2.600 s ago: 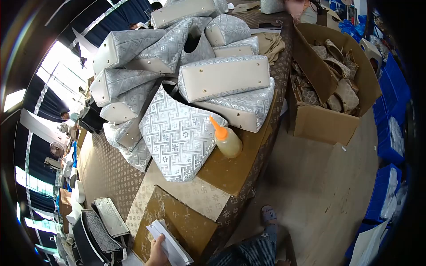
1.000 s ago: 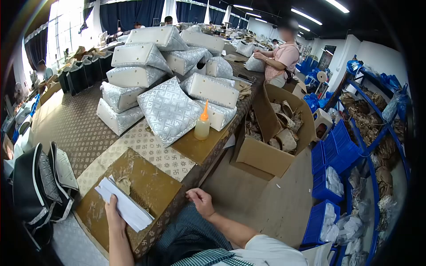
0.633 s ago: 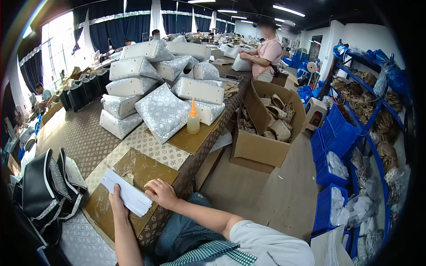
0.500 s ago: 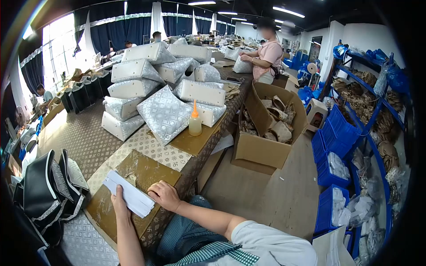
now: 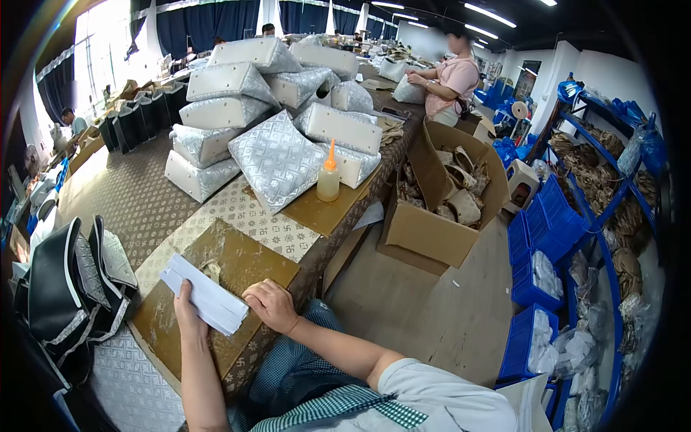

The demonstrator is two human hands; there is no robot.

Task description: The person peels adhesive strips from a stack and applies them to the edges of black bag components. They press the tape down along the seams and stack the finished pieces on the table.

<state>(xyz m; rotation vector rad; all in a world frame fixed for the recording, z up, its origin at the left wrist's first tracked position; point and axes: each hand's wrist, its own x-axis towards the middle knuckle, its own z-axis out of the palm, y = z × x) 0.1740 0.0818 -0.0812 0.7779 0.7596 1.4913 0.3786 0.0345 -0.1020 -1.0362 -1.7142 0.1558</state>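
Fingers of the left hand point(image 5: 188, 315) are holding a white strip stack point(image 5: 207, 299) over the brown board point(image 5: 248, 250), its long axis slanting toward the right hand point(image 5: 273, 307), whose fingers are curling just beside its end, contact unclear.

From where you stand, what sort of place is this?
Probably a bag-making workshop: silvery patterned bags are heaped on a long table, with an orange-tipped bottle and an open carton of patterned pieces nearby.

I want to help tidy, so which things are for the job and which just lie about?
Probably for the job: white strips in the left hand; brown board below.
Untouched, seemingly just lying about: orange-tipped bottle, piled patterned bags, cardboard box.
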